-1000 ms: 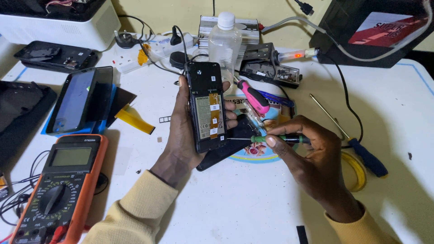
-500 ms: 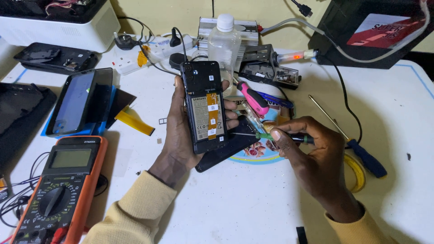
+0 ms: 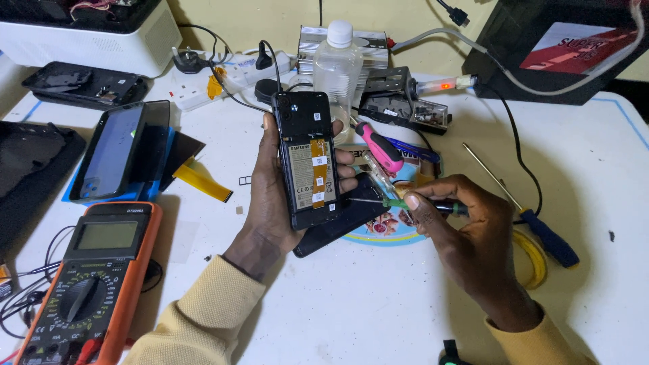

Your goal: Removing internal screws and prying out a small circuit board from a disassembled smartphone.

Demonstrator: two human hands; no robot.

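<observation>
Left hand [image 3: 270,203] is wrapped around an opened-up phone [image 3: 309,159], back cover off and battery showing, thumb on one long edge and the fingers [image 3: 346,170] curled over the other, so the phone sits upright in the palm, tilted a bit toward the camera. Right hand [image 3: 466,230] pinches a small green-handled screwdriver [image 3: 395,202] between thumb and forefinger, closed tight on the handle. The thin shaft points straight across at the phone's lower right edge, tip just about touching it. Under both there's a dark back cover [image 3: 341,223] lying on a round colourful mat [image 3: 395,226]. A pink-handled screwdriver [image 3: 380,147] lies just behind the fingers, and an orange multimeter [image 3: 88,284] sits well off to the left of the holding hand.
</observation>
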